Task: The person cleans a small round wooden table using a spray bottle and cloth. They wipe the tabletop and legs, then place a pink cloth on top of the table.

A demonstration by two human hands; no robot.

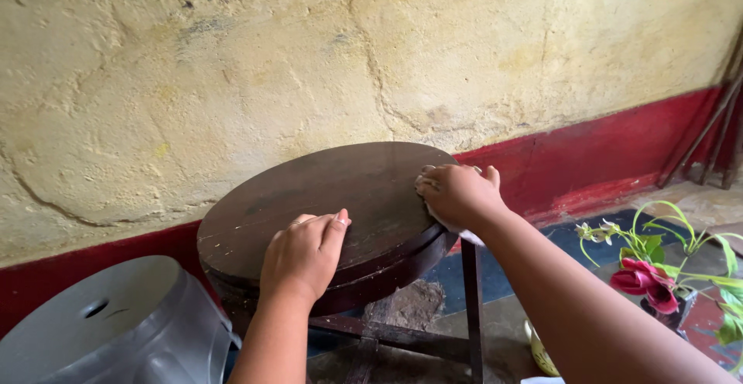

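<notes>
Round dark wooden table (333, 198) under both hands, white cloth (464, 235).

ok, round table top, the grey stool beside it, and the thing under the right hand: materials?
Round table top: looks like dark-stained wood, worn semi-gloss, with pale scratches and chips near the rim. Grey stool: probably moulded plastic, smooth and satin, with a hole in the seat. Under the right hand: a white cloth, soft-looking, mostly hidden. The left hand rests flat on the top.

Left hand (303, 254): lies flat on the near edge of the round brown table (309, 190).
Right hand (457, 195): presses a white cloth (467, 235) on the table's right side.
Nearby: grey plastic stool (116, 326), red flowers (646, 283).
</notes>
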